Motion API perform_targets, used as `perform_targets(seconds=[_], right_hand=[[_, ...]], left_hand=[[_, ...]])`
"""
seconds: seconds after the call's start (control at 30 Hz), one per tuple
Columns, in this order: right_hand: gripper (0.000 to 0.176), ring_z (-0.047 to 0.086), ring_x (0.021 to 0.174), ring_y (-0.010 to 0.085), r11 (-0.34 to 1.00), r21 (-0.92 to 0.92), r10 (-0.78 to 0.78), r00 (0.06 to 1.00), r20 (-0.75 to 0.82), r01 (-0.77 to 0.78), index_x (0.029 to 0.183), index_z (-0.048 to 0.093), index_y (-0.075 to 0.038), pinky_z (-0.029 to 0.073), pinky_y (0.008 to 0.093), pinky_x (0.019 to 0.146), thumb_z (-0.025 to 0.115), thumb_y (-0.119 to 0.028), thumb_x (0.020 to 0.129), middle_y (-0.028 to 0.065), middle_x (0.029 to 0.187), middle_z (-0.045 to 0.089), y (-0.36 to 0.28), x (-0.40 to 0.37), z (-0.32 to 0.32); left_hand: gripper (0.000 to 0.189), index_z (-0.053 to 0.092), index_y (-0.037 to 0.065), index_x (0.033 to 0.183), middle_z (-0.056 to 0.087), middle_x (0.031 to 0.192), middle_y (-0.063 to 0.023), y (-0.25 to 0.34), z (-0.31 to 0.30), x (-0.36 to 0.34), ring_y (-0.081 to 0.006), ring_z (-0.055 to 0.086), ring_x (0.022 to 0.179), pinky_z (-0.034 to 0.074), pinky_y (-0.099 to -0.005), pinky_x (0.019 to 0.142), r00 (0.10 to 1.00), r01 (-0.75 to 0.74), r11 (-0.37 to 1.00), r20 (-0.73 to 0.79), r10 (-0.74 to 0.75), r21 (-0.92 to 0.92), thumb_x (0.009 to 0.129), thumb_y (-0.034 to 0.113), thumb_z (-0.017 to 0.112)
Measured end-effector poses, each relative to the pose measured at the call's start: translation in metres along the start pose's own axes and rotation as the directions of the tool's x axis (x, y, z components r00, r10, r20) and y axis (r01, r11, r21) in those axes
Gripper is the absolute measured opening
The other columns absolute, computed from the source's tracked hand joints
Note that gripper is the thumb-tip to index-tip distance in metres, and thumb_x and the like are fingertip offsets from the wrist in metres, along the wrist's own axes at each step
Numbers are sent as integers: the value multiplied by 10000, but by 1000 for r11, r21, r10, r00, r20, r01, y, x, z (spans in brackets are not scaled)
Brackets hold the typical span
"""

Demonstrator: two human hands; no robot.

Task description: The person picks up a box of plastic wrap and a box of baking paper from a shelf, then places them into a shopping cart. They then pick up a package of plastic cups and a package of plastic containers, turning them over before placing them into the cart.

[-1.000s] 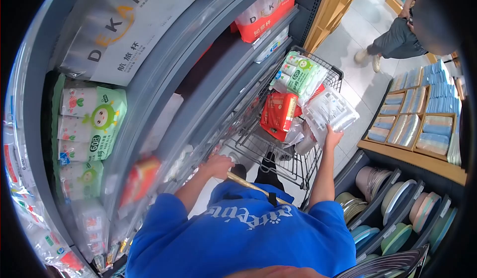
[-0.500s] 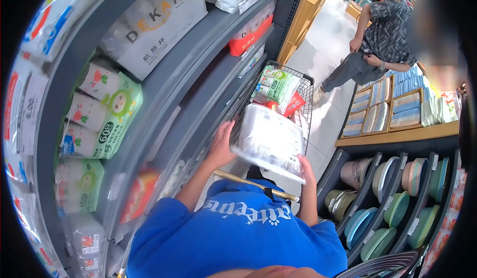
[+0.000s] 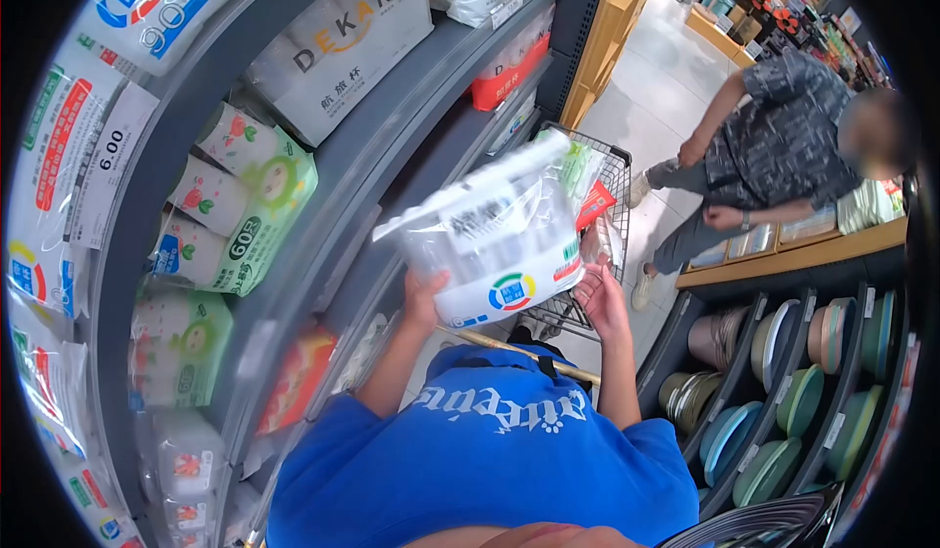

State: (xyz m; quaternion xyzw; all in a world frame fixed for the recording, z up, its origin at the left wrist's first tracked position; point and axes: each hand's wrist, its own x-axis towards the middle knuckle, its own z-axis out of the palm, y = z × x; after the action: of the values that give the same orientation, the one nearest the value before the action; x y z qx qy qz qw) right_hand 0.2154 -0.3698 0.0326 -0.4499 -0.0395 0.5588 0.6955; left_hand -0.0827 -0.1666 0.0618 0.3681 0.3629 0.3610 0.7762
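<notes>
In front of my chest is a clear-wrapped pack of disposable cups (image 3: 504, 244), tilted, with a barcode and a round multicoloured logo on its wrapping. My left hand (image 3: 424, 301) grips its lower left end, thumb against the side and the other fingers hidden behind. At the pack's lower right corner, my right hand (image 3: 602, 303) is open, palm turned up and fingers loosely bent beside the wrapping. Beyond the pack stands a black wire shopping cart (image 3: 612, 171) holding a green-and-white pack (image 3: 583, 169) and a red pack (image 3: 594, 204). The cart's handle bar (image 3: 509, 349) crosses before my waist.
Shelves on the left carry green cup packs (image 3: 259, 205), a white DEKANG pack (image 3: 343, 48) and a price tag (image 3: 113, 161). Basins (image 3: 725, 440) fill slots on the right. A person in a dark patterned shirt (image 3: 783, 142) is in the aisle past the cart.
The pack has turned and risen to the left, bringing its barcode and logo into view. My right hand's fingers have opened beside it. The person has come nearer.
</notes>
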Motion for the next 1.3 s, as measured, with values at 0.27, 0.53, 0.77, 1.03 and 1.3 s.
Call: perform_targets(seconds=[0.27,0.53,0.77,1.03,1.3], right_hand=[[469,601,1192,267,986,131,87,991,98,-100,1434,390,-89,531,463,954,515,-301,1035,132,1353,567,10,-15,37],[481,588,1156,194,994,113,9,992,-128,6,1381,469,-160,496,416,930,648,-189,936,33,1340,569,40,-9,12],[541,576,1209,257,1000,-21,-25,996,-84,23,1409,417,-21,499,426,996,639,-137,930,115,1334,572,30,7,-11],[516,644,1058,224,900,-321,247,953,-176,-293,1431,399,-36,541,319,868,605,-162,975,161,1230,606,21,6,-16],[490,651,968,194,799,-515,204,946,-252,-310,1355,491,-17,529,318,810,677,-156,923,123,1120,653,32,-5,-52]], left_hand=[[613,444,-1,1398,567,1335,-181,-20,-2,0,-291,562,1228,457,-418,1039,956,283,932,-13,-293,-227,889,269,654],[682,466,12,1339,547,1314,-147,-14,18,16,-248,548,1221,449,-402,1039,974,89,921,160,-160,380,742,91,788],[506,569,98,1216,520,1355,-169,-26,36,73,-396,440,1327,358,-479,1099,714,-694,231,608,348,682,737,57,728],[486,439,35,1358,378,1427,-227,-156,-6,148,-404,422,1302,336,-446,1109,858,-344,461,75,507,818,907,89,612],[511,624,-61,1198,649,1193,-248,-216,-82,214,-386,595,1132,432,-417,1005,882,-85,604,-222,415,793,873,318,734]])
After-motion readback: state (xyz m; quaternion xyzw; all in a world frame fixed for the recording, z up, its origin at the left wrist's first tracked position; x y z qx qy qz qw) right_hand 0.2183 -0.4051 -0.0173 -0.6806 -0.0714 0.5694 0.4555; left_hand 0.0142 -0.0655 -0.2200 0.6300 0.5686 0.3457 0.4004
